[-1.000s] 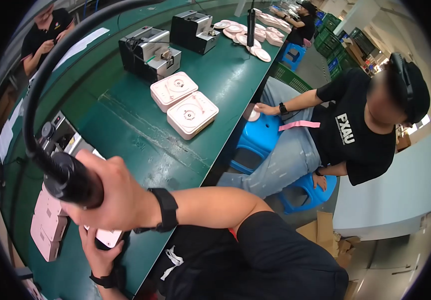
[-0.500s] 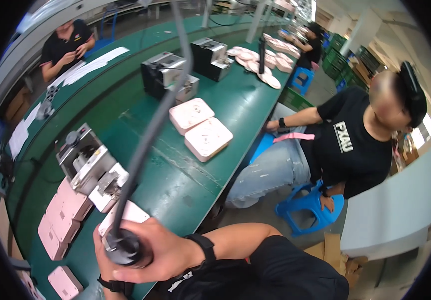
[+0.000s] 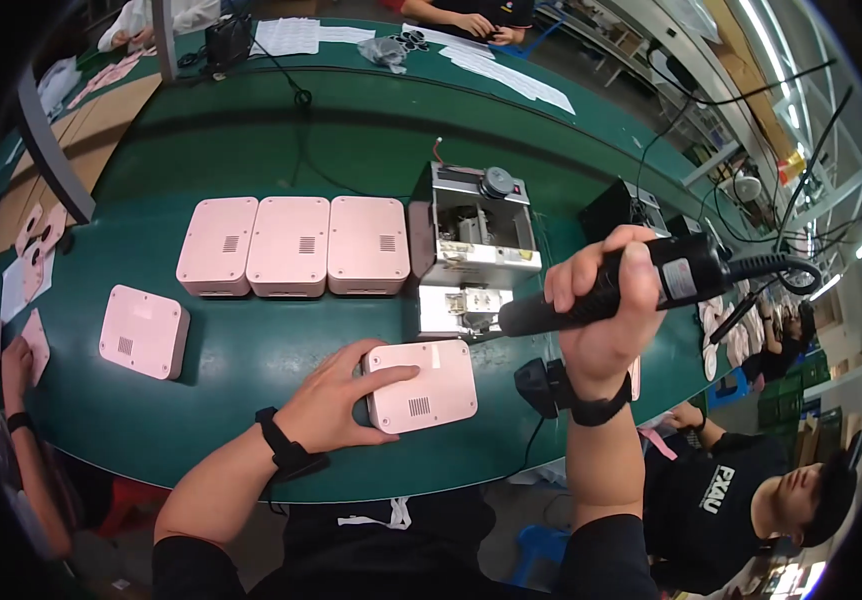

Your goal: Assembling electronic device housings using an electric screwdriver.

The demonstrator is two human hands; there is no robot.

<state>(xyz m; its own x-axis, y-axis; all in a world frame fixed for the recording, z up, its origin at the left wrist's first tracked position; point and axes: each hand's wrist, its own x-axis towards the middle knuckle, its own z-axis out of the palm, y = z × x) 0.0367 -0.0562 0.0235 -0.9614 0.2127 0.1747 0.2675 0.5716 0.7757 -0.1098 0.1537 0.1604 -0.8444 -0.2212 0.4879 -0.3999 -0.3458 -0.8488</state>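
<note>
The left hand (image 3: 336, 400) presses flat, fingers spread, steadying the pink housing (image 3: 421, 385). Right of the housing, the right hand (image 3: 606, 310) grips the electric screwdriver (image 3: 621, 285), fingers clenched around it, raised ready above.

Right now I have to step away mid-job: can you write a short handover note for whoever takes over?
Left hand: flat on the pink box at the near edge of the green table, fingers steadying it, not lifting.
Right hand: gripping the black corded power tool, raised above the table, tip not touching the box.
Nearby: small metal machine just behind the box; three pink boxes in a row to its left; one more pink box apart, further left.
Done: box placed face down. Left: the tool has not yet met the box.
</note>
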